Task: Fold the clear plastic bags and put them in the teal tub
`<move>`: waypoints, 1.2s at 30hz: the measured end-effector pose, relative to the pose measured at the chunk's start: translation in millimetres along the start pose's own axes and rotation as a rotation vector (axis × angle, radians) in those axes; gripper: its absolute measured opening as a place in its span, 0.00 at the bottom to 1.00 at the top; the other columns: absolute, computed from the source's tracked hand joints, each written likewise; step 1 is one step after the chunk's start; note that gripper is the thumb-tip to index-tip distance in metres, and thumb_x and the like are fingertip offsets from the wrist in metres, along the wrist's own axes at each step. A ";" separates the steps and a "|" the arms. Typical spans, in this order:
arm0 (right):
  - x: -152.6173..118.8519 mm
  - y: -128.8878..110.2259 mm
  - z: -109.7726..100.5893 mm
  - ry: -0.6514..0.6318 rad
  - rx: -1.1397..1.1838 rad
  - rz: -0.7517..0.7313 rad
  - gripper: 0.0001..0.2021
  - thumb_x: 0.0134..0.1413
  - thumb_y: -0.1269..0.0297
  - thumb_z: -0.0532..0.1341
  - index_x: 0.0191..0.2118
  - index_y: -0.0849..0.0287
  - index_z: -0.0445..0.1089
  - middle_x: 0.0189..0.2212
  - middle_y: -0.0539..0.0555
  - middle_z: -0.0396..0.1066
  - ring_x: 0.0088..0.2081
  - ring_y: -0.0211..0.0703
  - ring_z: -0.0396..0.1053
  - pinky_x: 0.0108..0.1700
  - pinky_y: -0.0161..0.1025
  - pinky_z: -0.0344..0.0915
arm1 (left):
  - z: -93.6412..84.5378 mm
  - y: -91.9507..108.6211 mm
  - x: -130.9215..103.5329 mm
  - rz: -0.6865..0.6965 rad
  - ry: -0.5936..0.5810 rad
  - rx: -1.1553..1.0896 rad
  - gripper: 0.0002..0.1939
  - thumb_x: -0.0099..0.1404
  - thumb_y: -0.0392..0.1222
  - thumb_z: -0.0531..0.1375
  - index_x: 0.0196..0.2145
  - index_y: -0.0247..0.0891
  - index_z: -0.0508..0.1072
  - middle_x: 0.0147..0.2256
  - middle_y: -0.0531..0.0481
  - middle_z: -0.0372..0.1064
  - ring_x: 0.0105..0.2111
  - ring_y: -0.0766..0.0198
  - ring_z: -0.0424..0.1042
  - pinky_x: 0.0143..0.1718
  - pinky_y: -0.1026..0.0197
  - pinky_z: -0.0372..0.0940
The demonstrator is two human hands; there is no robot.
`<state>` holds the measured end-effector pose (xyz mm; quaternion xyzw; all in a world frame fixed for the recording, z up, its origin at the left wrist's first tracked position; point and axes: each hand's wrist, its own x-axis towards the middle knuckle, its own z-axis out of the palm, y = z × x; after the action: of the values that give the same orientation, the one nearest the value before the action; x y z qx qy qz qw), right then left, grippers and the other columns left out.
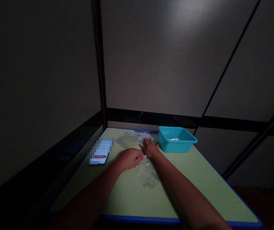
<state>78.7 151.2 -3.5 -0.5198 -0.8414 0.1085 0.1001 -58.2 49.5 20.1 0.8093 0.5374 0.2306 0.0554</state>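
Note:
My left hand (131,158) is closed, its fingertips pinched at the upper end of a clear plastic bag (148,177) lying flat and crumpled on the table. A small whitish spot shows at those fingertips; I cannot make out what it is. Just beyond, my right hand (150,149) reaches forward with its fingers spread. Its fingertips touch the near side of a whitish crumpled plastic bag (144,137). Another clear plastic bag (126,140) lies to the left of that one. The right forearm passes close beside the nearer bag.
A turquoise plastic basket (176,146) stands right of my right hand, with something clear or whitish inside. On the left lies a phone (101,150) with a lit, blurred screen. The pale green table (127,198) has a blue edge. Panelled walls rise behind and to the left.

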 end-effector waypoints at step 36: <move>-15.6 -14.0 -41.0 0.079 1.516 -0.095 0.13 0.28 0.64 0.69 0.28 0.59 0.75 0.24 0.52 0.75 0.22 0.38 0.67 0.28 0.35 0.62 | -6.3 -10.8 9.8 -0.358 0.105 -1.785 0.17 0.61 0.53 0.57 0.34 0.34 0.72 0.33 0.42 0.73 0.33 0.58 0.72 0.33 0.59 0.66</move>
<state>85.1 134.3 38.8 -0.2756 -0.5538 0.6339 0.4643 -66.9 61.8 25.2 0.3588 0.2788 0.5852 0.6716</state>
